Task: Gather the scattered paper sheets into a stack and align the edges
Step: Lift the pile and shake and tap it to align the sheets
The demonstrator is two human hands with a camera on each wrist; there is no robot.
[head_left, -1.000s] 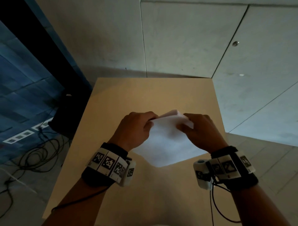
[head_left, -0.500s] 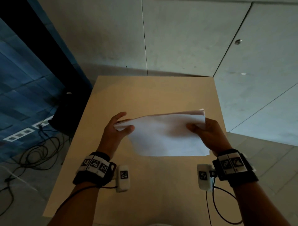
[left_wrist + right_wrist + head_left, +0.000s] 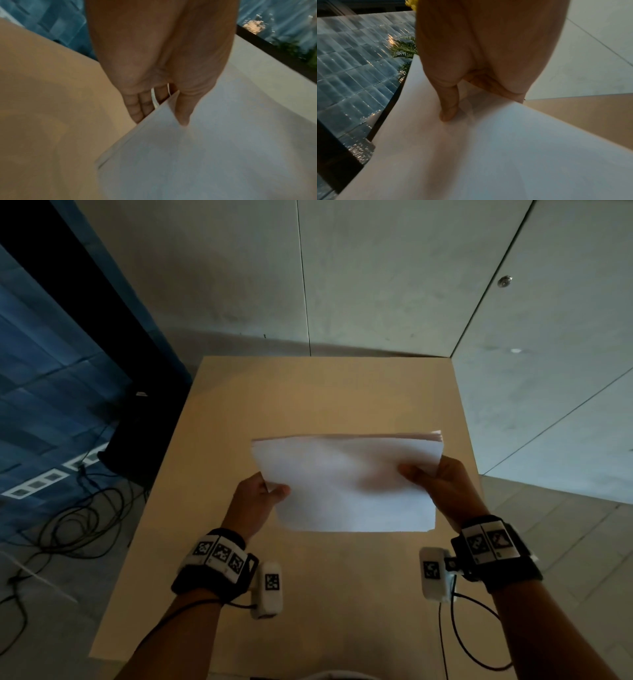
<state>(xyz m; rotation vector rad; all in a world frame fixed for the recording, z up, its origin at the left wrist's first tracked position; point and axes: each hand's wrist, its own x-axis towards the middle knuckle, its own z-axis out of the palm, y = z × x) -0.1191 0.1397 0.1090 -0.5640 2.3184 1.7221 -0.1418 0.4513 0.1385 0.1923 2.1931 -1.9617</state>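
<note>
A stack of white paper sheets (image 3: 346,484) is held upright above the tan table (image 3: 308,392), its broad face toward me. My left hand (image 3: 263,494) pinches the stack's left edge, thumb on the front and fingers behind; the left wrist view shows the stack (image 3: 214,148) between thumb and fingers. My right hand (image 3: 431,477) pinches the right edge the same way, thumb on the front of the stack (image 3: 488,155). At the top right corner the sheet edges fan out slightly.
A grey wall (image 3: 376,285) stands behind the table's far edge. Left of the table a dark box (image 3: 137,440) and loose cables (image 3: 58,525) lie on the floor. Cables hang from both wrist units.
The hands have moved apart from the stack's middle to its left and right edges. The bunched sheets have turned into a flat landscape stack, now held slightly nearer to me.
</note>
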